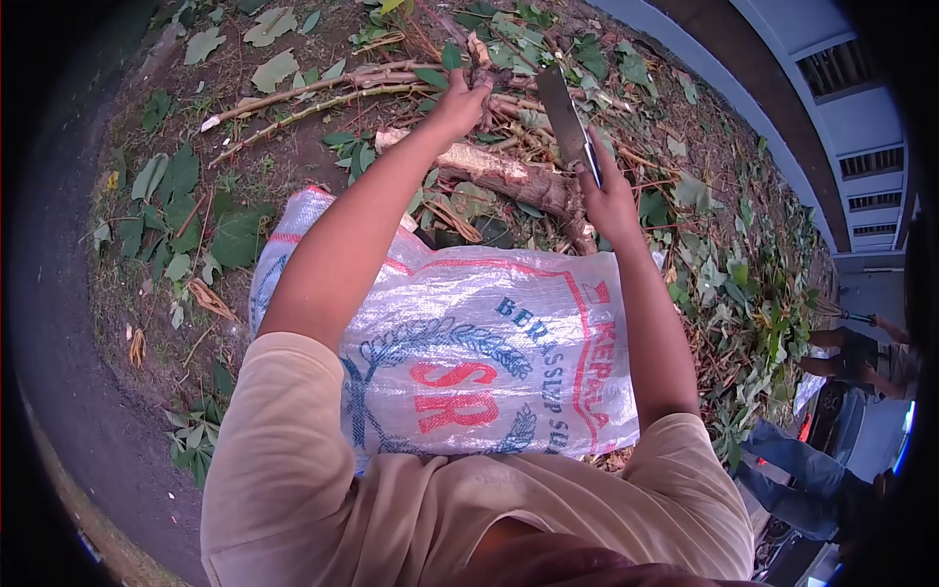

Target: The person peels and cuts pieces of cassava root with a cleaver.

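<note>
My left hand [460, 106] is wrapped round a rough, knobbly branch [482, 73] with a pale cut end at its top. In my right hand [611, 201] is the dark handle of a broad-bladed cleaver [561, 112]. Its blade points up and away from me, to the right of the branch and apart from it. Below both hands lies a thick log [509, 178] with bark partly stripped and pale wood showing. A white woven rice sack [469, 362] with red and blue print spreads across my lap.
Long thin branches [313, 101] lie on the soil to the left, among green leaves [235, 235]. Twigs and leaf litter [729, 284] cover the ground at right. A paved strip [68, 342] runs along the left. Beyond stand a pale blue wall [831, 127] and two people [812, 479] at right.
</note>
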The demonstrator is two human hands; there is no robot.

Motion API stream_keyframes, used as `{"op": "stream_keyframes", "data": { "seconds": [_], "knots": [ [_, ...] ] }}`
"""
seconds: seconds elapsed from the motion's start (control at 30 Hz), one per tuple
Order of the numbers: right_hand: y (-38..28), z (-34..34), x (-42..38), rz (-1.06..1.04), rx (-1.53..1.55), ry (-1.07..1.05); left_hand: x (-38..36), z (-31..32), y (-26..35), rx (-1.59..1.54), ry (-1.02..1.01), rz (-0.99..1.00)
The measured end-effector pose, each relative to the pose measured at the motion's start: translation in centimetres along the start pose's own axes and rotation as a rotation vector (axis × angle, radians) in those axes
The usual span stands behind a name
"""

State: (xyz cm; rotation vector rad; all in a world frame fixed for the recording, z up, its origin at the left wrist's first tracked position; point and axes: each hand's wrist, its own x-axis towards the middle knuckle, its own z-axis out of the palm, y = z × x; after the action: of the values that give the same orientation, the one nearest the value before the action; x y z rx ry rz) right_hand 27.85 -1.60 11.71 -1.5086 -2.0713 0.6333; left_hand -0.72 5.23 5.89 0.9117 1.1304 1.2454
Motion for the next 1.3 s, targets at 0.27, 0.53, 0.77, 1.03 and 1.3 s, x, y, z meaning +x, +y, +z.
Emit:
{"op": "stream_keyframes", "data": {
  "seconds": [0.27,0.53,0.77,1.03,1.3],
  "knots": [
    [8.4,5.3,-1.3,0.339,0.392,0.053,-1.0,-0.7,-4.9,0.958,-0.275,-0.061],
    [1.7,3.2,-1.5,0.129,0.247,-0.02,-2.3,-0.1,-1.5,1.284,-0.193,0.152],
    [5.0,6.0,-2.1,0.066,0.062,-0.114,-2.9,0.9,-0.7,1.232,-0.124,0.286],
    [-0.3,3.5,-2.2,-0.011,0.105,-0.086,-2.9,0.6,-0.6,1.27,-0.198,0.377],
    [3.2,5.2,-1.9,-0.067,-0.021,-0.032,-3.2,-0.5,-0.6,1.198,-0.301,0.268]
  ]
}}
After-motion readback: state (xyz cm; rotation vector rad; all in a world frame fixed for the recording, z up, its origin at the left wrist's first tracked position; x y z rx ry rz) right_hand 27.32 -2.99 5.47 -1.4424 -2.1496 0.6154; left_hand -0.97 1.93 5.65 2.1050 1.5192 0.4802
